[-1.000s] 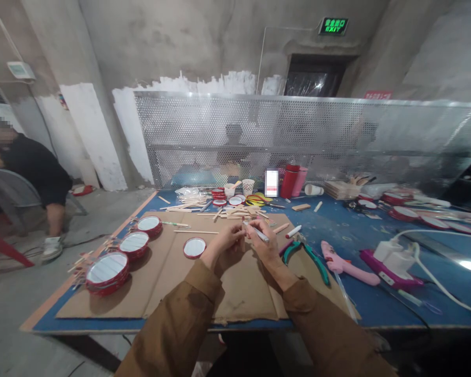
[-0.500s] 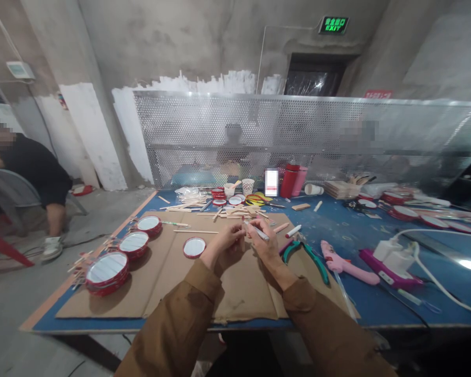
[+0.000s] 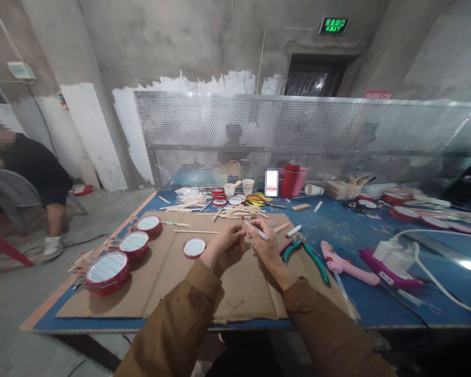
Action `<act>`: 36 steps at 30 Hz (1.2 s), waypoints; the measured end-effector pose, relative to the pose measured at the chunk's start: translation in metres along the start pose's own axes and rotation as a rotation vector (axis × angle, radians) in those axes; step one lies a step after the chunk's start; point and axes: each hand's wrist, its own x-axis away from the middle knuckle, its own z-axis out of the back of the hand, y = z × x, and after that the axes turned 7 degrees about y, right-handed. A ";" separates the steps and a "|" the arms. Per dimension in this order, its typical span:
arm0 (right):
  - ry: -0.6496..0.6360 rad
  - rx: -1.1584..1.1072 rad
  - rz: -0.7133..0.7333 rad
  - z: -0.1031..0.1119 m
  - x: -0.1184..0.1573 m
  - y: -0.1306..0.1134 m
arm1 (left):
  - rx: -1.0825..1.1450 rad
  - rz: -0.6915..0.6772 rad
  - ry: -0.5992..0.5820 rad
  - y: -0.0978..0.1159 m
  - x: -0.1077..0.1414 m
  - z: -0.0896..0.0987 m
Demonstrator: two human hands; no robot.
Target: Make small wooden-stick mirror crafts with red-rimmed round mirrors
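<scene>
My right hand (image 3: pixel 267 247) grips a white marker pen (image 3: pixel 262 235) like a pencil, its tip towards my left hand. My left hand (image 3: pixel 227 243) pinches a small wooden stick (image 3: pixel 243 244), mostly hidden by the fingers. Both hands are close together above the brown cardboard sheet (image 3: pixel 180 293). Left of them lies a round red-rimmed lid (image 3: pixel 194 247) with a white face. Right of my right hand are another marker (image 3: pixel 294 231) and teal-handled pliers (image 3: pixel 312 262).
Red-and-white round tins (image 3: pixel 107 272) stand along the cardboard's left side. Loose wooden sticks (image 3: pixel 235 211) lie behind my hands. To the right are a pink glue gun (image 3: pixel 349 268) and a purple power strip (image 3: pixel 392 272) with cables. A person (image 3: pixel 27 167) sits far left.
Hardly anything differs. My right hand and the marker have shifted very slightly beside the left hand; both hands keep their grips.
</scene>
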 end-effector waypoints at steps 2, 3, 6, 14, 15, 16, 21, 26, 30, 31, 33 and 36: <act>-0.008 0.012 -0.006 0.000 0.000 0.000 | 0.003 -0.003 -0.008 0.000 0.000 0.000; -0.009 0.016 -0.009 0.001 0.001 0.000 | 0.003 -0.003 -0.012 0.000 0.000 0.000; -0.009 0.020 -0.005 0.000 0.001 0.001 | -0.005 -0.007 -0.017 0.000 0.000 0.000; -0.020 0.003 -0.021 0.000 0.001 0.000 | -0.016 -0.017 -0.023 0.000 0.001 0.001; -0.024 -0.004 -0.023 0.000 0.001 -0.001 | -0.020 -0.018 -0.024 0.000 0.001 0.001; -0.030 -0.010 -0.024 0.000 0.001 -0.001 | -0.023 -0.019 -0.025 0.000 0.001 0.001; -0.028 0.008 0.002 -0.001 0.002 0.003 | -0.001 -0.007 -0.027 0.000 0.001 0.001; -0.017 0.013 -0.001 -0.002 0.003 0.005 | 0.016 0.009 -0.032 0.000 0.000 0.000; -0.023 -0.001 -0.016 0.001 0.002 0.000 | 0.002 0.021 -0.009 0.004 0.002 -0.001; -0.023 -0.003 -0.018 0.001 0.002 -0.002 | -0.003 0.022 -0.008 0.005 0.002 -0.001; -0.016 -0.005 -0.016 0.002 0.001 -0.004 | -0.011 0.022 -0.011 0.005 0.002 -0.002; -0.013 -0.012 -0.014 0.003 0.001 -0.005 | -0.010 0.016 -0.025 0.003 0.001 -0.001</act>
